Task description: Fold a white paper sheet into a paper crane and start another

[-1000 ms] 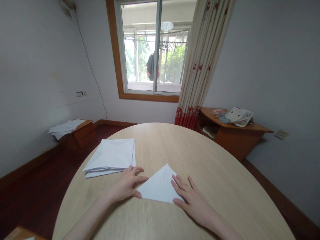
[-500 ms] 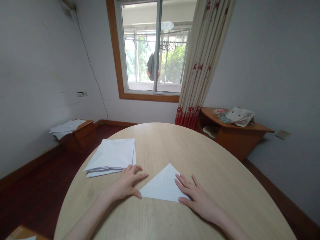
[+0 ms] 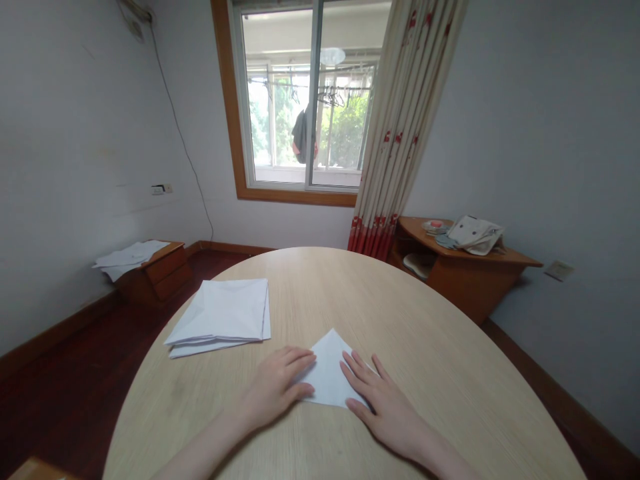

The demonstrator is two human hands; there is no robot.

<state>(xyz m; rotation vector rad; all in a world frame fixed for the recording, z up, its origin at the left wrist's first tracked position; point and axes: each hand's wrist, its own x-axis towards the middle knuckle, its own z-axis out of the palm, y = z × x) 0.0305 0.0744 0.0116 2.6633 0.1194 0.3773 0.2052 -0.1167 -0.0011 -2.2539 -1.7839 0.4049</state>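
Folded paper sits flat on the near part of the table, a white triangle with its apex pointing away, right in front of the person between both hands. Left hand lies palm down over the triangle's left part, fingers straight and close together, pressing the sheet to the wood. Right hand is also palm down, fingers slightly fanned, tips on the right edge and the palm on bare table. Neither hand pinches or lifts anything: both are flat and open. My read is that this is a crease-pressing step, flattening a fold already made, with the paper nowhere off the surface. Any further fold would call for one hand to pin the sheet while the other lifts a corner and lines the edges up before pressing. Thin paper slides on smooth wood, so the pin matters. Further out on the left, well apart from the hands, is a stack of sheets, white and loosely squared. Beyond the table edge on the left is a low cabinet with more white papers on top. On the right is a wooden side unit carrying a cloth bag. On the far wall are the window and a gathered curtain with red print.
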